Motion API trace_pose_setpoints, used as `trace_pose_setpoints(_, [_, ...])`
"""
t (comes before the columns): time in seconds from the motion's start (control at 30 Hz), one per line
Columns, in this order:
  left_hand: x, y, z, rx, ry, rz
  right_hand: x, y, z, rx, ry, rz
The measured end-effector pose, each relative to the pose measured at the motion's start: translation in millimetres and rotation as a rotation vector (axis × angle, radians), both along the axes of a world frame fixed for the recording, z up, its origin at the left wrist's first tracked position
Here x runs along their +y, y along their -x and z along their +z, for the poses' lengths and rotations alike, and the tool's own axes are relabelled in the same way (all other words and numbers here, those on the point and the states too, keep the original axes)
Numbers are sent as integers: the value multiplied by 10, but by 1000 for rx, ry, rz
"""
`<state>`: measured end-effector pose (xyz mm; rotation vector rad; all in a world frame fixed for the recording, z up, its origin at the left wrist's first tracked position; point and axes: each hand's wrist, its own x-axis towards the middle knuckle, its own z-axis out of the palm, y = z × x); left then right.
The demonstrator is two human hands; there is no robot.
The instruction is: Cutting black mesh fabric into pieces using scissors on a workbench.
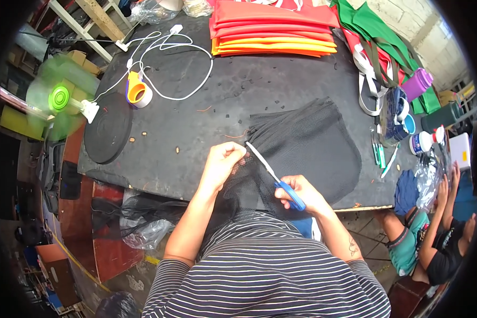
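The left hand (222, 164) pinches black mesh (323, 146); the right hand (305, 193) grasps blue-handled scissors (290, 196). The mesh lies on the near side of the black table (169, 124), its closest end unclear. Folded cloths (273, 32) lie far; a fan (60, 99) blurs left; a person (441, 246) at right is cropped.

I'm in a fabric workshop: stacked red and orange cloth (274, 33) at upper centre, black mesh (318, 146) and my scissors (290, 194) mid-frame, a coiled black roll (108, 130) at left.
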<state>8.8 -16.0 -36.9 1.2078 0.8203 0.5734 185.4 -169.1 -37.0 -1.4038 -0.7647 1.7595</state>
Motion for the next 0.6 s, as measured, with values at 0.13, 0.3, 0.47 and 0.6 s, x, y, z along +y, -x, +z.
trace_pose_setpoints(0.13, [-9,-1,11,6,-14,30,-14,30,-6,7,-66,33])
trace_pose_setpoints(0.3, [-29,10,78,21,-53,0,6,45,75,-20,-50,62])
trace_pose_setpoints(0.47, [-32,16,132,17,-56,-12,14,46,118,-32,-29,21])
trace_pose_setpoints(0.6, [-38,17,131,-18,-51,-25,3,65,140,-61,-24,-21])
